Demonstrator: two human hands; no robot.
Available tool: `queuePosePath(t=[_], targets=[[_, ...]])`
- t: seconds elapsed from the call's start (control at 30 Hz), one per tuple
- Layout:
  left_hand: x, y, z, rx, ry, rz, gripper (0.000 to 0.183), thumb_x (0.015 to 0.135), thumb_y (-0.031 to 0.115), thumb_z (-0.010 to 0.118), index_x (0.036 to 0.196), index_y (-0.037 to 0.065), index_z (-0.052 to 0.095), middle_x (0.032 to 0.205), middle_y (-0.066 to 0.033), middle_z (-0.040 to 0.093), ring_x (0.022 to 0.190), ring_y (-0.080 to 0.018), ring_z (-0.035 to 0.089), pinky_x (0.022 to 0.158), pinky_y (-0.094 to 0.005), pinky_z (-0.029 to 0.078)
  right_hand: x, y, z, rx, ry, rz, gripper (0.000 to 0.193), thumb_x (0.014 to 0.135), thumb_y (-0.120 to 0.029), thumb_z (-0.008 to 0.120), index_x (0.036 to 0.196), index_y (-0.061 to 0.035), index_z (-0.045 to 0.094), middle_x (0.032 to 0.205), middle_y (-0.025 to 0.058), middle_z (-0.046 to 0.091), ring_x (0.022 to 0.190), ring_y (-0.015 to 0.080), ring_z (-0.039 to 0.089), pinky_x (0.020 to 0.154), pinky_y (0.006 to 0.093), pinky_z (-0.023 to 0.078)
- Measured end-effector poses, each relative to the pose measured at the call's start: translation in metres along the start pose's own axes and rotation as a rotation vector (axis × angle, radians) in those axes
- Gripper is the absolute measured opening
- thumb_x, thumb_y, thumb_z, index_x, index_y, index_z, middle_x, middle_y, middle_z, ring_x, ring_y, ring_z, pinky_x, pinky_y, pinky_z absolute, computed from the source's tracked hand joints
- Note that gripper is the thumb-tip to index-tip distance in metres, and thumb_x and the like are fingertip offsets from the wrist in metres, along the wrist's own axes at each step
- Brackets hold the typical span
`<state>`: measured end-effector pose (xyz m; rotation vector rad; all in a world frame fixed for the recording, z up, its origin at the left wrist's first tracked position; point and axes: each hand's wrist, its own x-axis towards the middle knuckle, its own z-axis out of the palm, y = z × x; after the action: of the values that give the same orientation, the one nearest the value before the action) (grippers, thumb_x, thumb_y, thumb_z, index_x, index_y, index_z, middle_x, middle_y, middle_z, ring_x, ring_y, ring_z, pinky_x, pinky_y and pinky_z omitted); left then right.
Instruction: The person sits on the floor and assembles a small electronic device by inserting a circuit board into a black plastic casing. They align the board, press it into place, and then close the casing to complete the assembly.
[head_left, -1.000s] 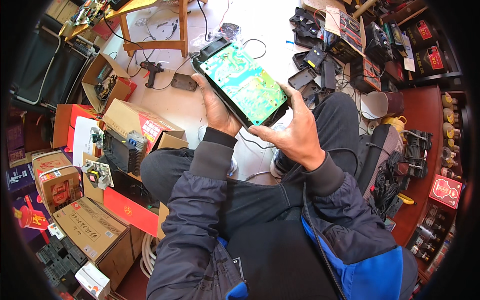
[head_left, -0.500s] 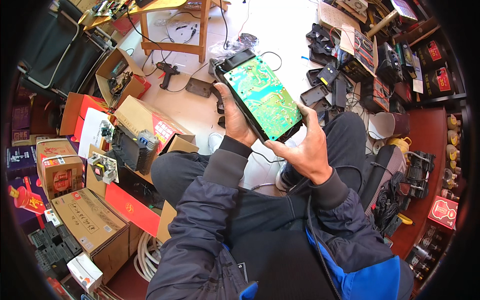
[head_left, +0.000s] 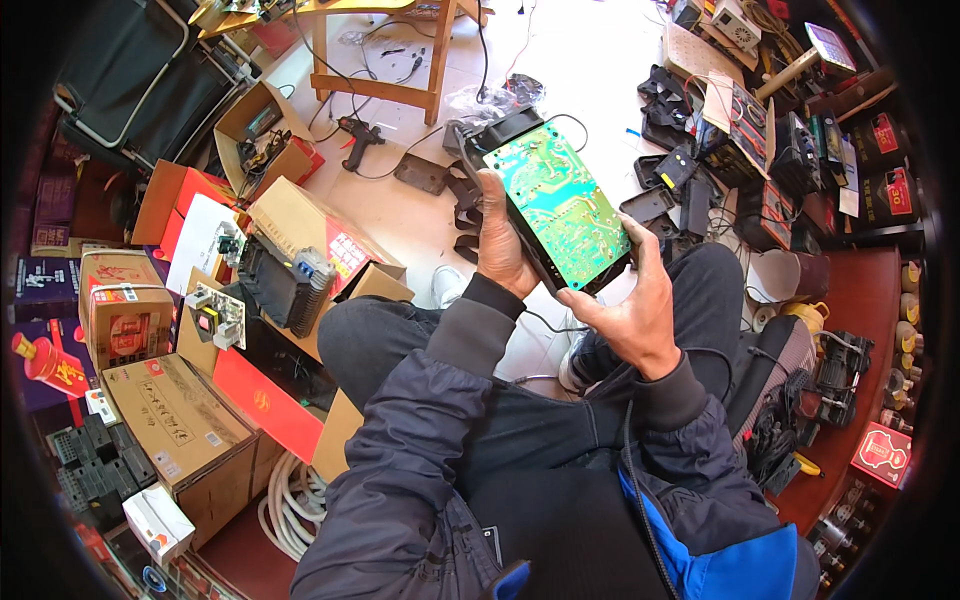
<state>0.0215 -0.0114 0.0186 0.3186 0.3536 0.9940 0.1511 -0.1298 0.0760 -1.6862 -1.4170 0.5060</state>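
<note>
I'm watching through the head camera: the green circuit board (head_left: 560, 208) is sitting in its black casing (head_left: 529, 235), about 1 o'clock from frame centre, solder side facing up and tilting a bit, with a black block (head_left: 512, 125) jutting at its 11 o'clock end. Left hand (head_left: 504, 247) is clamping the casing's 8 o'clock side, thumb lying along the edge; its fingers are mostly hiding underneath, so I can't tell how far they're wrapping. Right hand (head_left: 640, 310) is pinching the 5 o'clock end, thumb at the 6 o'clock corner, fingers at the 4 o'clock one. Main risk I'm seeing: a drop. The unit is hanging in the air over the gap between the knees (head_left: 372, 340), so a slipping thumb would probably be sending it to the floor (head_left: 402, 213). If that block is carrying much weight, the 11 o'clock end could be dipping and twisting out of the right hand's pinch. I'm not making out whether screws are securing the board; if not, tipping could be sliding it loose. Skin is also resting close to bare solder joints: pricks, smears, or a shock if parts are holding charge. The black cable (head_left: 585, 128) looping just beyond, at 1 o'clock, could be snagging the block on an outward swing. Loose black plastic parts (head_left: 655, 205) are lying at 2 o'clock; mix-ups are looking likely there.
</note>
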Motion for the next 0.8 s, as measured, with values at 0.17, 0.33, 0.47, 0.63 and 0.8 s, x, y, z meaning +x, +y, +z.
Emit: queuePosePath(t=[0.17, 0.33, 0.47, 0.63, 0.8], targets=[[0.003, -0.003, -0.004, -0.054, -0.001, 0.006, 0.1, 0.084, 0.082, 0.066, 0.148, 0.006, 0.051, 0.137, -0.0109, 0.066, 0.121, -0.0275, 0.068, 0.103, -0.0457, 0.058, 0.0, 0.0, 0.001, 0.036, 0.007, -0.035, 0.095, 0.07, -0.03, 0.097, 0.143, 0.0054, 0.048, 0.13, 0.0261, 0.065, 0.119, 0.0373, 0.068, 0.102, 0.0428, 0.054], [0.005, -0.004, -0.013, -0.022, -0.048, 0.033, 0.104, 0.082, 0.08, 0.071, 0.151, 0.006, 0.048, 0.143, -0.0121, 0.062, 0.126, -0.0299, 0.064, 0.107, -0.0486, 0.056, -0.005, -0.004, 0.0, 0.048, -0.043, 0.08, 0.1, 0.071, -0.032, 0.098, 0.148, 0.0034, 0.046, 0.131, 0.0228, 0.067, 0.121, 0.0306, 0.068, 0.105, 0.0399, 0.052], [0.007, -0.005, -0.016, -0.052, -0.027, -0.003, 0.103, 0.083, 0.078, 0.071, 0.153, 0.007, 0.046, 0.144, -0.0131, 0.061, 0.129, -0.0327, 0.064, 0.108, -0.0522, 0.056, -0.007, -0.003, 0.0, 0.114, -0.025, 0.117, 0.111, 0.065, -0.036, 0.102, 0.15, 0.0049, 0.044, 0.137, 0.023, 0.064, 0.129, 0.0297, 0.063, 0.112, 0.039, 0.048], [0.008, -0.009, -0.015, -0.071, -0.03, -0.015, 0.101, 0.085, 0.078, 0.07, 0.154, 0.007, 0.045, 0.145, -0.0143, 0.061, 0.129, -0.0328, 0.064, 0.108, -0.0519, 0.056, -0.001, 0.008, 0.002, 0.1, 0.026, 0.042, 0.103, 0.066, -0.037, 0.101, 0.145, 0.0052, 0.049, 0.131, 0.0239, 0.066, 0.122, 0.0327, 0.067, 0.106, 0.0405, 0.052], [0.009, -0.008, -0.018, -0.049, -0.056, -0.017, 0.101, 0.086, 0.077, 0.07, 0.153, 0.005, 0.046, 0.142, -0.0151, 0.063, 0.126, -0.0324, 0.066, 0.106, -0.0505, 0.057, -0.004, 0.01, 0.0, 0.018, 0.014, -0.009, 0.097, 0.066, -0.039, 0.1, 0.141, 0.0013, 0.053, 0.127, 0.0235, 0.067, 0.119, 0.0371, 0.068, 0.103, 0.0425, 0.053]])
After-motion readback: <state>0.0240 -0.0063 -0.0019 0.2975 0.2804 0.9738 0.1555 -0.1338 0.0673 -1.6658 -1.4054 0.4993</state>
